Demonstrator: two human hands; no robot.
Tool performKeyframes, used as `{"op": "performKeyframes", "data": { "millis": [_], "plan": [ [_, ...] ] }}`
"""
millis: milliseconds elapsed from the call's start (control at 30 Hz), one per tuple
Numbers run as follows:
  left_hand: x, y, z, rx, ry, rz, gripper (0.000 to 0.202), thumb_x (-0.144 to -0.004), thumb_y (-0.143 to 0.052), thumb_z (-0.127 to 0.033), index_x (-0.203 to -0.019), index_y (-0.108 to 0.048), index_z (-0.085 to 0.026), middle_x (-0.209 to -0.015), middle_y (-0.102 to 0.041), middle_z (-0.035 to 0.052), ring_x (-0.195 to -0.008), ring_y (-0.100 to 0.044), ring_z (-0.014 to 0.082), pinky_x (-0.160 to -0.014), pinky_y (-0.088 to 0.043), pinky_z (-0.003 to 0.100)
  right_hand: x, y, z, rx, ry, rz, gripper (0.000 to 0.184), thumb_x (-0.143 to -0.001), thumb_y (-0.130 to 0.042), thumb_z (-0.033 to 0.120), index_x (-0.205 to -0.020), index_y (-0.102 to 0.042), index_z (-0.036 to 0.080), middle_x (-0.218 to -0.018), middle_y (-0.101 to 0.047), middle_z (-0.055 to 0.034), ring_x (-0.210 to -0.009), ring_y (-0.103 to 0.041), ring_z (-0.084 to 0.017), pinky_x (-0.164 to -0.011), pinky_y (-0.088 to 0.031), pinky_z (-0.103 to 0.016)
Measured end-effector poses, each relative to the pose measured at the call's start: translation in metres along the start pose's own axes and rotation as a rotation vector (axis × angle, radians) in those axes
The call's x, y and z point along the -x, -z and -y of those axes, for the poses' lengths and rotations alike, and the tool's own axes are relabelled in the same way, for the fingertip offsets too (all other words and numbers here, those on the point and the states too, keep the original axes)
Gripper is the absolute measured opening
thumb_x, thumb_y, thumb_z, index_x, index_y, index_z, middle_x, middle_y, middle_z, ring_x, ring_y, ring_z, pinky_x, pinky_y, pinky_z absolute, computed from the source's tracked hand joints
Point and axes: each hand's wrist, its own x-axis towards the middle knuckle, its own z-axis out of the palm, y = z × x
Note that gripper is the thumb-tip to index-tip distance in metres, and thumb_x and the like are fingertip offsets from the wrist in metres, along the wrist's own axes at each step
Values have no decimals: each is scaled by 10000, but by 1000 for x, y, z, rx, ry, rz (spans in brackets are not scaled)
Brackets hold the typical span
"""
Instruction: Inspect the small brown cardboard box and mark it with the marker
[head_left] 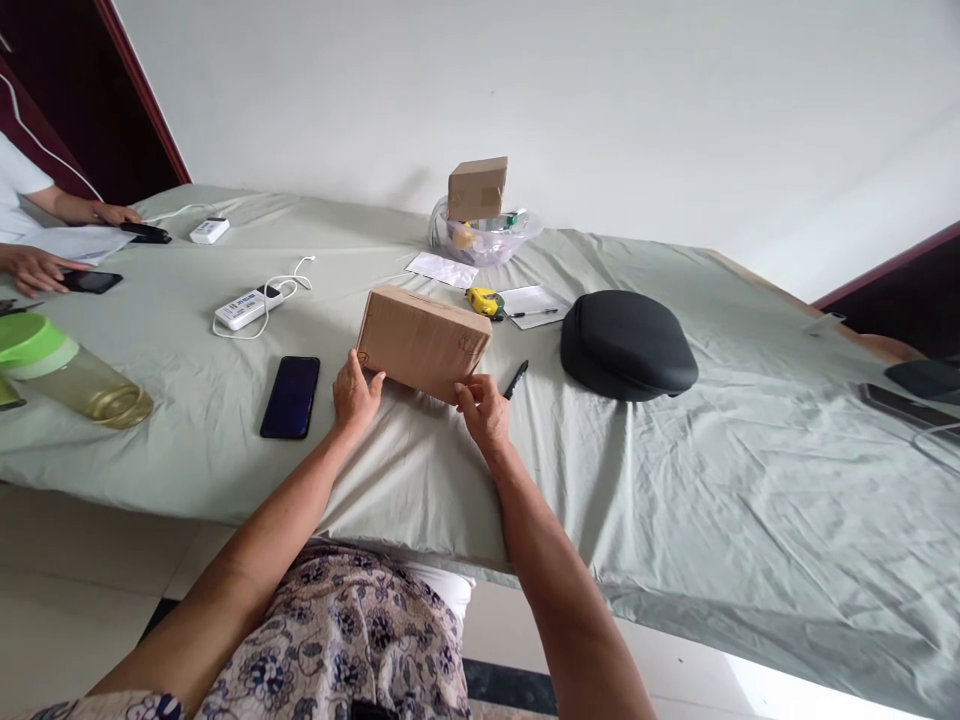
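Observation:
Between my two hands a brown cardboard box (422, 345) is tilted up on the cloth-covered table. My left hand (355, 393) grips its lower left corner, thumb on the near side. At the lower right corner my right hand (483, 408) has its fingers closed on the edge. A black pen-like tool (517, 380) lies just right of my right hand. To the left of my left hand rests a dark smartphone (290, 398). Behind the box sits a yellow tape measure (484, 303), beside a white paper with a pen (534, 313) on it.
A black hard case (628, 345) stands to the right. Farther back, a plastic bag (491, 245) of items has a smaller cardboard box (478, 189) on top. Left are a power strip (247, 307), a green-lidded bottle (82, 375) and another person's hands (37, 270) near a phone.

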Motion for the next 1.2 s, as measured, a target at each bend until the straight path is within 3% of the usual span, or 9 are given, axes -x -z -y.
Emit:
{"op": "performKeyframes", "data": {
  "millis": [167, 267, 367, 500, 600, 767, 967, 1100, 1200],
  "plan": [
    [5, 3, -6, -16, -122, 71, 735, -973, -588, -378, -1597, -357, -66, -1544, -576, 278, -1409, -609, 380, -1155, -506, 515, 6, -8, 9, 54, 106, 170, 564, -989, -408, 761, -835, -572, 244, -620, -678, -2, -526, -629, -156, -575, -471, -266],
    [11, 4, -15, 1, -217, 169, 645, -1007, -547, -387, -1572, -424, -102, -1498, -631, 240, -1354, -657, 350, -1142, -516, 488, 11, -21, 16, 115, 236, 220, 599, -1007, -381, 751, -829, -638, 239, -654, -685, -14, -544, -621, -154, -567, -457, -267],
    [15, 4, -20, 2, -188, 181, 551, -1022, -512, -369, -1522, -499, -138, -1404, -707, 201, -1289, -695, 339, -1124, -526, 499, 13, -26, 21, 121, 287, 218, 582, -1008, -417, 730, -880, -695, 234, -703, -692, -27, -625, -649, -168, -645, -497, -289],
    [15, 4, -20, 68, -147, 169, 496, -1018, -480, -349, -1476, -548, -171, -1447, -687, 171, -1336, -667, 340, -1148, -521, 528, 8, -14, 22, 208, 313, -59, 513, -973, -544, 698, -1009, -709, 214, -848, -715, -99, -829, -686, -247, -841, -548, -411],
    [17, 3, -19, 182, -191, 121, 515, -1027, -442, -384, -1487, -536, -172, -1527, -625, 173, -1421, -606, 332, -1210, -486, 533, 3, -6, 26, 352, 365, -299, 555, -909, -661, 697, -1186, -701, 218, -1182, -703, -180, -1162, -661, -342, -1051, -492, -536],
    [26, -3, -22, 386, -349, 96, 556, -1057, -326, -409, -1502, -507, -130, -1554, -590, 193, -1490, -543, 315, -1268, -449, 491, 5, -18, 41, 501, 478, -177, 555, -914, -702, 639, -1347, -672, 292, -1458, -597, -155, -1474, -464, -399, -1245, -257, -652],
    [32, -7, -25, 448, -383, 119, 509, -1023, -344, -309, -1442, -546, -103, -1517, -613, 211, -1480, -549, 319, -1284, -436, 490, 4, -29, 40, 460, 430, -65, 449, -1002, -618, 535, -1388, -659, 309, -1360, -656, -120, -1403, -530, -335, -1262, -243, -610],
    [37, -7, -28, 417, -443, 87, 562, -1005, -483, -444, -1460, -527, -116, -1523, -593, 234, -1495, -530, 336, -1285, -428, 504, 4, -21, 37, 465, 464, -174, 375, -1002, -620, 565, -1248, -730, 305, -1252, -711, -102, -1256, -605, -301, -1198, -326, -534],
    [39, -9, -30, 378, -452, 110, 821, -928, -624, -634, -1529, -449, -102, -1570, -536, 262, -1524, -490, 369, -1271, -439, 523, 6, -15, 40, 506, 559, -299, 317, -1012, -615, 561, -1135, -763, 310, -1147, -745, -77, -1124, -642, -266, -1114, -391, -476]
  ]
}}
